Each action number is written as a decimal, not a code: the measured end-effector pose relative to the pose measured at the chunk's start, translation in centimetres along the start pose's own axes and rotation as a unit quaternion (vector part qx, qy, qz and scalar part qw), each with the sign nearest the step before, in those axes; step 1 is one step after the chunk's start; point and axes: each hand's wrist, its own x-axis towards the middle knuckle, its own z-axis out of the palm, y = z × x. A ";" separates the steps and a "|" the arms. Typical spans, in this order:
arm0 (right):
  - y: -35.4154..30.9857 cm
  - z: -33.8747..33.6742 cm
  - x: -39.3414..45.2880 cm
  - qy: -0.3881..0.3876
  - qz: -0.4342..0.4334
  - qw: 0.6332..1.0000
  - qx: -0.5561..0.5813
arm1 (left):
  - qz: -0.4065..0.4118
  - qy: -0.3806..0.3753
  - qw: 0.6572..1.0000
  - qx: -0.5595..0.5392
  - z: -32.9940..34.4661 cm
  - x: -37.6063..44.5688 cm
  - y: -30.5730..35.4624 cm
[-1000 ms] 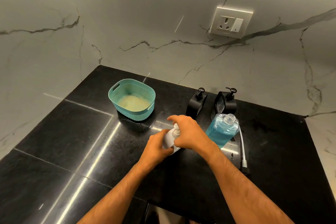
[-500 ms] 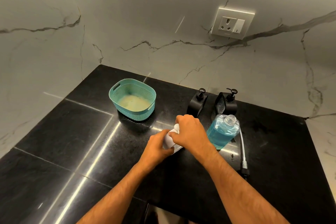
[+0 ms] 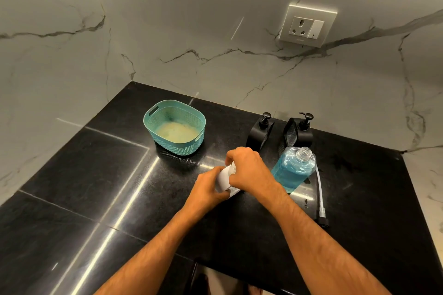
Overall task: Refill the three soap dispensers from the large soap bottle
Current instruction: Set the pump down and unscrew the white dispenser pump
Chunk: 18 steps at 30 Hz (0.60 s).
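Observation:
A white soap dispenser [image 3: 224, 178] stands on the black counter [image 3: 100, 175] at the centre. My left hand [image 3: 207, 189] grips its body from the left. My right hand [image 3: 249, 167] curls over its top and hides the pump head. Just to the right stands the large clear soap bottle [image 3: 293, 169], part full of blue liquid, its neck open and uncapped. Two black soap dispensers [image 3: 260, 130] [image 3: 299, 132] with pump heads stand behind, near the wall.
A teal perforated basket [image 3: 176, 127] sits at the back left of the counter. A black pump head with a long white tube [image 3: 320, 195] lies on the counter right of the blue bottle. A wall socket [image 3: 308, 26] is above. The counter's front edge runs below my forearms.
My right hand has closed down over the white dispenser's pump, which showed between the fingers a second ago. My left hand keeps its grip on the body.

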 end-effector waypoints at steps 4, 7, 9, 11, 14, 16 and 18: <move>-0.3 -0.9 0.0 -0.001 -0.026 1.000 0.013 | 0.000 -0.001 1.000 0.004 0.0 0.1 -0.1; -0.4 -1.7 -0.1 0.004 -0.025 1.000 0.018 | 0.006 0.002 1.000 0.007 0.0 0.1 -0.2; -0.4 -2.5 -0.2 0.009 -0.020 1.000 0.020 | 0.012 0.007 1.000 0.005 0.1 0.1 -0.3; -0.3 -3.3 -0.4 0.018 -0.016 0.999 0.022 | 0.017 0.014 1.000 0.003 0.2 0.0 -0.3; -0.1 -4.7 -1.0 0.043 0.004 0.998 0.036 | 0.022 0.024 0.999 0.001 0.5 -0.1 -0.4; 0.2 -5.3 -1.4 0.064 0.010 0.997 0.046 | 0.022 0.036 0.999 -0.002 0.8 -0.1 -0.5; 0.5 -5.8 -1.7 0.082 0.010 0.996 0.046 | 0.021 0.050 0.999 -0.002 1.1 -0.3 -0.5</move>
